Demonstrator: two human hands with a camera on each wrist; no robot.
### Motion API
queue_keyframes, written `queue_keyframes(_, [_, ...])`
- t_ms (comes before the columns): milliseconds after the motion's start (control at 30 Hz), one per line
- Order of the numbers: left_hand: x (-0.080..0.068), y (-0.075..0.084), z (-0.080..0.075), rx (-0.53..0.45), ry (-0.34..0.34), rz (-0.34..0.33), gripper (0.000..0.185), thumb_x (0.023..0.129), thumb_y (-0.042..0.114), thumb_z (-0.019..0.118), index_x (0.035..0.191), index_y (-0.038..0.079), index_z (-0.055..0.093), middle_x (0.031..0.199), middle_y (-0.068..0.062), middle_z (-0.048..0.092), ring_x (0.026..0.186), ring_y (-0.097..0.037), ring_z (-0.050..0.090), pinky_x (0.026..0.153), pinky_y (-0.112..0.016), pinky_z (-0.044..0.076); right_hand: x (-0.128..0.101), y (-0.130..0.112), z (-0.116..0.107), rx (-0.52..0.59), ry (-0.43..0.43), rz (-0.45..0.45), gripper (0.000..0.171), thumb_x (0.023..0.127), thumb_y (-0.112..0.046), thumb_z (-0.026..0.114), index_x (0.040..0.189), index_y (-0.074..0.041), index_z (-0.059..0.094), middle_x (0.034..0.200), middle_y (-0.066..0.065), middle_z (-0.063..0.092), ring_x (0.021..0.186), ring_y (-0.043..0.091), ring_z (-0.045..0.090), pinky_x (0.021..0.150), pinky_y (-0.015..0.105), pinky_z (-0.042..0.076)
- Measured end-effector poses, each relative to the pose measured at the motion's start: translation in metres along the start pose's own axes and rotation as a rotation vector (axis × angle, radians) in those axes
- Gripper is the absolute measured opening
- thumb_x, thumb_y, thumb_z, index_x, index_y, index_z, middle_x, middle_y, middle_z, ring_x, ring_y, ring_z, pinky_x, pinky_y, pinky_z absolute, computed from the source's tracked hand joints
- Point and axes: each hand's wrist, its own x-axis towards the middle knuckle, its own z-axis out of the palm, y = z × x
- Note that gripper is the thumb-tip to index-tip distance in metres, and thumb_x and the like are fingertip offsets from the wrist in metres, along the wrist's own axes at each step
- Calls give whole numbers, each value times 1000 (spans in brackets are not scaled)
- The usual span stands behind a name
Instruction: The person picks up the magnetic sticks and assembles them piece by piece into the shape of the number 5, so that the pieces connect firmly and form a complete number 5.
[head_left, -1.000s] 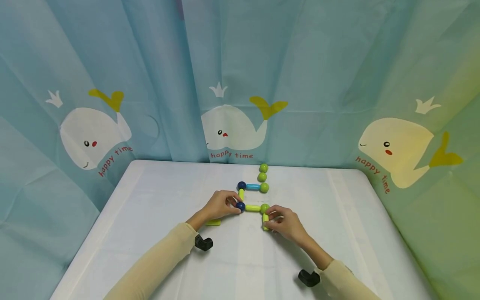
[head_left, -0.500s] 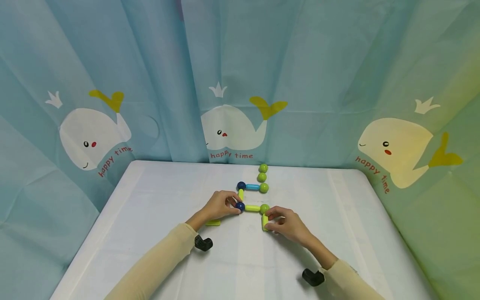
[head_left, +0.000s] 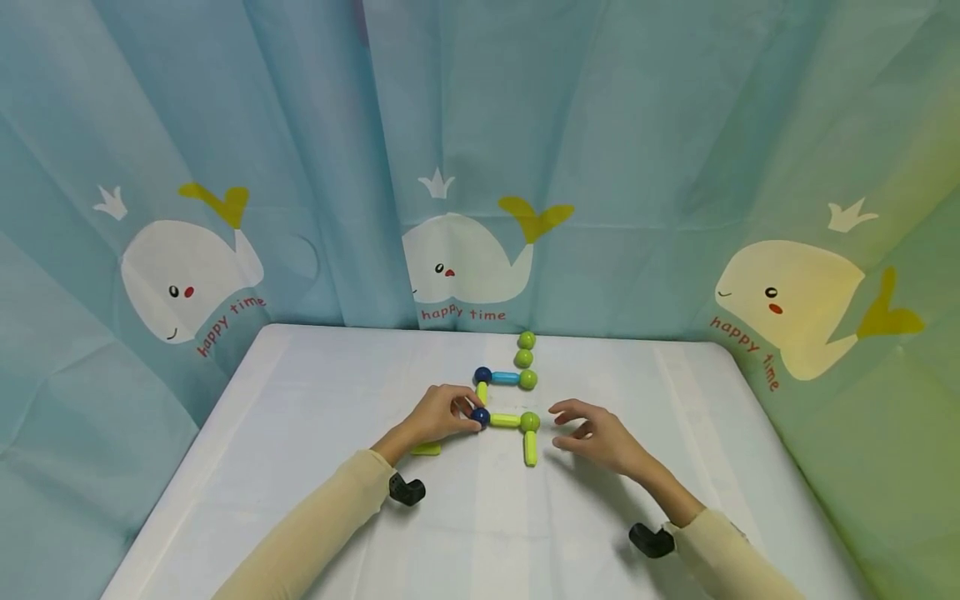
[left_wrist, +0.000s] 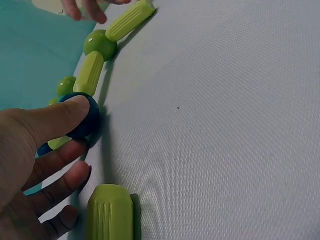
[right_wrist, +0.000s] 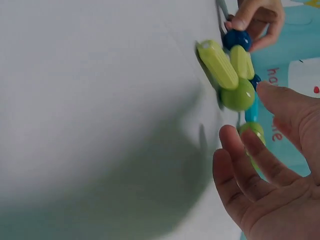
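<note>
My left hand (head_left: pixel 442 412) pinches a dark blue ball (left_wrist: pixel 89 120) between thumb and fingers. From that ball a yellow-green stick (head_left: pixel 506 421) runs right to a green ball (head_left: pixel 529 422). A second yellow-green stick (head_left: pixel 531 448) joins the green ball and points toward the front of the table. My right hand (head_left: pixel 596 435) hovers just right of this stick, fingers apart and holding nothing. Behind the held ball, a short yellow-green stick (head_left: pixel 482 393) leads to another dark blue ball (head_left: pixel 483 376). A light blue stick (head_left: pixel 506 378) links it to a green ball (head_left: pixel 528 380).
Two more green balls (head_left: pixel 524 358) line up behind, toward the table's back edge. A loose yellow-green stick (left_wrist: pixel 111 215) lies beside my left hand, partly hidden by the wrist in the head view. A whale-print curtain (head_left: pixel 637 167) surrounds the white table (head_left: pixel 315 375).
My right hand has let go of the front yellow-green stick and moved off to the right. The stick stays against the green ball. My left hand keeps its hold on the blue ball.
</note>
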Motion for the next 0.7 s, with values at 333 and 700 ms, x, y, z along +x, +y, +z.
queue_keyframes(333, [0,-1,1,-3,-4,7,27,80,22,82,105,19,71,88,6,69,70,-7,58,63,-24,48,34,-2,-26,-97,30,-34,50,84,-9,76,130,-17,57,115,20,66,82,23,68,71,35,53])
queue_keyframes(700, [0,0,1,5,-2,20,27,80,22,82,105,18,71,88,6,69,73,-6,59,65,-24,49,89,2,-32,-129,46,-24,48,87,-8,72,133,-10,55,119,25,63,83,29,68,71,40,55])
